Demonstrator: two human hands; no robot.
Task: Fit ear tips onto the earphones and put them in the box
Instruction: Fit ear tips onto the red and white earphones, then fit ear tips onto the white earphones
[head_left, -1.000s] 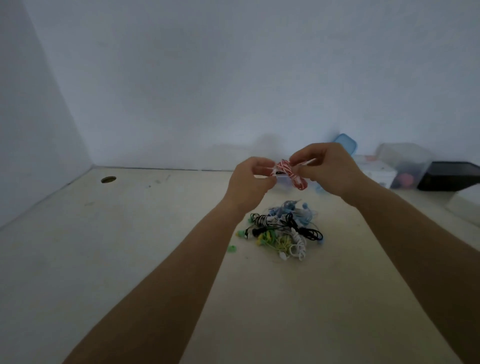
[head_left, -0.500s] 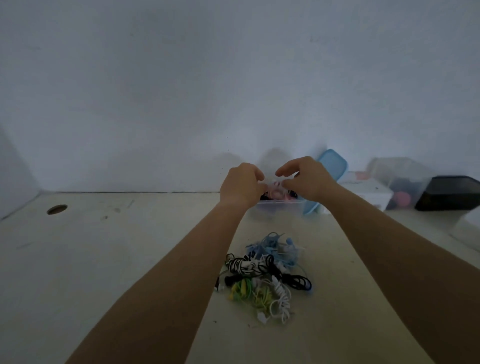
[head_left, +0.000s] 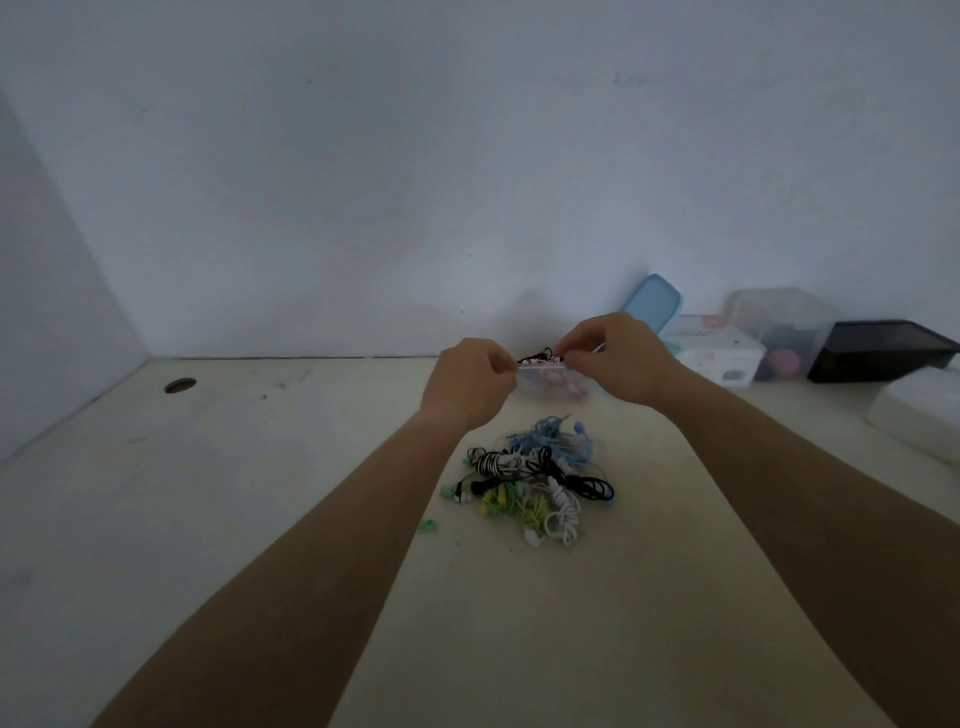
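Both hands are up at the clear box (head_left: 558, 387) near the wall (head_left: 467, 182). The left hand (head_left: 470, 384) and the right hand (head_left: 618, 358) each have fingers curled and pinched on an end of 1 small dark-and-red earphone bundle (head_left: 539, 357), held right at the box's front rim and not yet let go. Whether its ear tips are fitted is too small to tell. Pinkish earphones show blurred through the box wall, so some sets look already packed, and the step in hand seems to be dropping 1 more in. Plenty is left: a heap of earphones (head_left: 537, 480) in blue, black, white and yellow-green lies on the table (head_left: 260, 519) nearer the person, with loose green ear tips (head_left: 428, 526) beside it. The blue lid (head_left: 653, 306) leans on the wall, off the box
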